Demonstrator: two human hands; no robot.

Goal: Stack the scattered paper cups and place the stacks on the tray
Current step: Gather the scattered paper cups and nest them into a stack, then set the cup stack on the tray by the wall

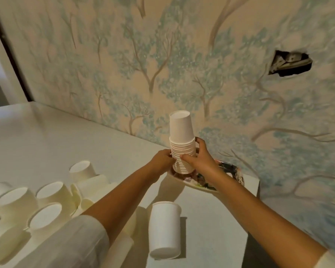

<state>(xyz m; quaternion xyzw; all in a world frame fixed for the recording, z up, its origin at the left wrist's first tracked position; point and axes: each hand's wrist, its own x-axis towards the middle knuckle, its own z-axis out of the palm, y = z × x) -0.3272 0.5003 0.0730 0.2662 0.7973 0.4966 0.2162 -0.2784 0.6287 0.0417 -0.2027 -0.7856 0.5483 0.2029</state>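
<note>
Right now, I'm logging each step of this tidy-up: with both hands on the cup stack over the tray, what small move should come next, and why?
Probably lower the cup stack onto the tray and release. Both the left hand and the right hand hold it at the tray, while loose cups and one lying cup still wait on the table.

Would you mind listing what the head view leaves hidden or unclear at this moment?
- Tray: pattern and full outline hidden by the right hand, its forearm and the cup stack.
- Whether the stack's bottom touches the tray: hidden by both hands; left hand.
- Loose cups at lower left: count unclear, covered by the sleeve and cut off by the frame edge.
</note>
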